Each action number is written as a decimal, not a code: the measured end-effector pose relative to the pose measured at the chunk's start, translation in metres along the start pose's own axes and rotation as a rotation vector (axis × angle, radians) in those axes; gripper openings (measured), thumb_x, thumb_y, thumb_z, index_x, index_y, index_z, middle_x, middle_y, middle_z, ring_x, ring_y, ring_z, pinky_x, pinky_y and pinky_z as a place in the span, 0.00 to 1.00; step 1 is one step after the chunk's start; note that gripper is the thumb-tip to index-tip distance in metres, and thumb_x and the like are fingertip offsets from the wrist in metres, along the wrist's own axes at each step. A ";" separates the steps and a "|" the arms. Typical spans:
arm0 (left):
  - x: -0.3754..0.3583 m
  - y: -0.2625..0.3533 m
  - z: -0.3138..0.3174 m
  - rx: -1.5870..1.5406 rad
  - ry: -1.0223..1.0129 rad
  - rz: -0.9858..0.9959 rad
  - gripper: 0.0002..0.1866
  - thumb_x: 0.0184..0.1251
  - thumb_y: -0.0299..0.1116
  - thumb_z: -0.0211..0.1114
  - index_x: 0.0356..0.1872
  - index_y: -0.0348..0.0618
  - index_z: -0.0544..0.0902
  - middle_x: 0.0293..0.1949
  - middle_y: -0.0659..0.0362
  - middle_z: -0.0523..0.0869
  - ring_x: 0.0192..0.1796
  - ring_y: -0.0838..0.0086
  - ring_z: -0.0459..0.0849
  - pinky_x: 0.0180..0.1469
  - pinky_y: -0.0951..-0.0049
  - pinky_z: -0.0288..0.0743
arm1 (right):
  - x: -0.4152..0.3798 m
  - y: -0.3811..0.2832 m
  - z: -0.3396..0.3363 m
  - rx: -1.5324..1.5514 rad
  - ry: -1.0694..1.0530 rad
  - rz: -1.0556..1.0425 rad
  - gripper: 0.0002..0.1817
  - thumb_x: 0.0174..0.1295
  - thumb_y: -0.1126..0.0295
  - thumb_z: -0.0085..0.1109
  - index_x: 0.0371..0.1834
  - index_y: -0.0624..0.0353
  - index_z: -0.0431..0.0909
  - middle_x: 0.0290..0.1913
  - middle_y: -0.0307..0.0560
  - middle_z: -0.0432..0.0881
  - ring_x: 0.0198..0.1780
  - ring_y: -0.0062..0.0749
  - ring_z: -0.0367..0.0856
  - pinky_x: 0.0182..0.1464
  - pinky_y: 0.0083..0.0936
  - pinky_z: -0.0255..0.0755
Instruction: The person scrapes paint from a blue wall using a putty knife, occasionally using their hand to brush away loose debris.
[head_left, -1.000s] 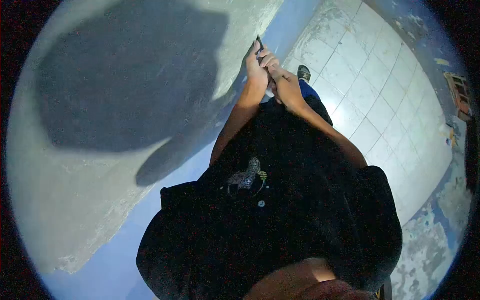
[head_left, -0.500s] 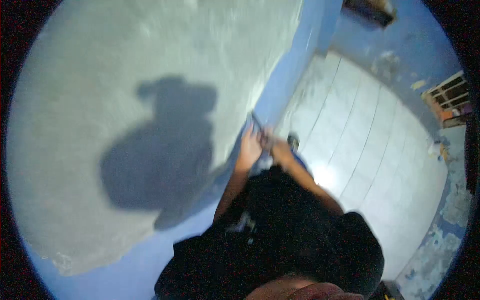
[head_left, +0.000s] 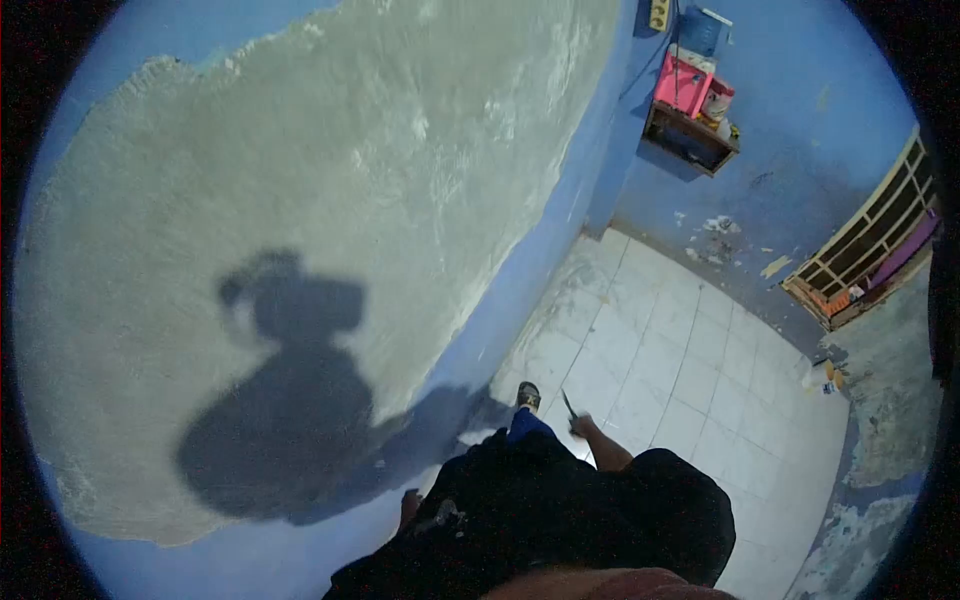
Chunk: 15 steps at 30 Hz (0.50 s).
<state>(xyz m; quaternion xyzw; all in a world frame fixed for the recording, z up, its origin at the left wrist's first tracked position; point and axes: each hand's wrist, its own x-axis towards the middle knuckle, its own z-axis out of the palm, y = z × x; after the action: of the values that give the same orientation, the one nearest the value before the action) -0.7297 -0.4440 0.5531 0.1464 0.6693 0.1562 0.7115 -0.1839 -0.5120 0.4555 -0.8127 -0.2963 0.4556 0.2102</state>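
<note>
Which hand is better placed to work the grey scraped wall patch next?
Probably right: the right hand grips the thin dark blade. The left hand hangs low and looks empty, though nearer the grey scraped wall patch.

We see a blue wall [head_left: 780, 130] with a big bare grey patch [head_left: 330, 190] bearing a shadow [head_left: 290, 420]. A shelf [head_left: 690, 140] with a pink box [head_left: 682, 85] hangs above the white tiled floor [head_left: 700, 350]. A slatted rack [head_left: 865, 255] leans at the right.
</note>
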 end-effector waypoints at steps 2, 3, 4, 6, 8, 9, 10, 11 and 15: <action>-0.008 -0.008 -0.004 -0.020 0.024 -0.044 0.27 0.66 0.55 0.51 0.49 0.39 0.75 0.44 0.50 0.83 0.44 0.58 0.84 0.44 0.58 0.77 | -0.069 0.040 -0.041 0.267 -0.318 -0.316 0.18 0.47 0.54 0.57 0.14 0.55 0.68 0.14 0.48 0.71 0.17 0.43 0.72 0.21 0.42 0.64; -0.013 -0.011 -0.001 -0.027 0.033 -0.061 0.27 0.66 0.55 0.51 0.49 0.39 0.75 0.44 0.49 0.83 0.44 0.58 0.84 0.44 0.58 0.77 | -0.099 0.056 -0.050 0.369 -0.404 -0.294 0.19 0.44 0.53 0.57 0.11 0.55 0.65 0.13 0.48 0.68 0.17 0.45 0.70 0.20 0.44 0.62; -0.013 -0.013 0.001 -0.038 0.033 -0.079 0.27 0.66 0.55 0.51 0.49 0.38 0.75 0.44 0.49 0.83 0.44 0.58 0.84 0.44 0.58 0.77 | -0.120 0.069 -0.059 0.305 -0.415 -0.239 0.19 0.45 0.53 0.57 0.12 0.55 0.66 0.14 0.48 0.69 0.17 0.45 0.71 0.20 0.44 0.63; -0.011 -0.014 0.011 -0.042 0.022 -0.098 0.27 0.67 0.54 0.50 0.50 0.38 0.75 0.44 0.49 0.82 0.45 0.57 0.83 0.45 0.58 0.77 | -0.145 0.091 -0.052 0.097 -0.248 0.055 0.18 0.47 0.54 0.57 0.14 0.56 0.67 0.15 0.47 0.71 0.17 0.44 0.72 0.20 0.43 0.65; -0.003 -0.013 0.023 -0.026 -0.001 -0.101 0.27 0.67 0.54 0.50 0.50 0.37 0.75 0.45 0.48 0.82 0.45 0.57 0.83 0.46 0.57 0.77 | -0.158 0.102 -0.041 0.020 -0.111 0.257 0.17 0.48 0.55 0.57 0.15 0.56 0.68 0.16 0.47 0.72 0.18 0.43 0.73 0.20 0.42 0.66; 0.002 -0.010 0.030 -0.018 -0.016 -0.095 0.28 0.67 0.54 0.50 0.50 0.37 0.75 0.45 0.48 0.82 0.45 0.57 0.83 0.46 0.57 0.77 | -0.161 0.102 -0.038 0.031 -0.070 0.290 0.17 0.49 0.56 0.57 0.16 0.56 0.69 0.16 0.47 0.73 0.18 0.43 0.74 0.20 0.42 0.67; 0.007 -0.006 0.038 -0.005 -0.036 -0.084 0.28 0.67 0.54 0.50 0.50 0.36 0.75 0.45 0.47 0.82 0.45 0.56 0.83 0.47 0.57 0.77 | -0.162 0.102 -0.035 0.045 -0.028 0.328 0.16 0.50 0.57 0.57 0.17 0.57 0.69 0.17 0.47 0.74 0.18 0.42 0.75 0.20 0.41 0.68; 0.011 -0.003 0.046 0.010 -0.062 -0.068 0.28 0.67 0.54 0.50 0.50 0.36 0.75 0.45 0.47 0.82 0.46 0.56 0.83 0.47 0.57 0.77 | -0.163 0.102 -0.032 0.060 0.009 0.358 0.16 0.51 0.57 0.57 0.18 0.57 0.70 0.18 0.47 0.74 0.19 0.42 0.75 0.20 0.41 0.68; 0.034 0.023 0.096 0.107 -0.239 0.106 0.28 0.67 0.53 0.50 0.50 0.35 0.74 0.45 0.46 0.82 0.46 0.55 0.83 0.49 0.56 0.77 | -0.160 0.097 -0.036 0.154 0.144 0.421 0.14 0.54 0.59 0.57 0.21 0.58 0.73 0.20 0.47 0.77 0.20 0.40 0.78 0.20 0.39 0.71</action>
<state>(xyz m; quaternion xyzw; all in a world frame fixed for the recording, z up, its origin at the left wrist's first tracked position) -0.6331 -0.4087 0.5380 0.2369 0.5785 0.1392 0.7680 -0.1905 -0.6937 0.5123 -0.8684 -0.0690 0.4517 0.1925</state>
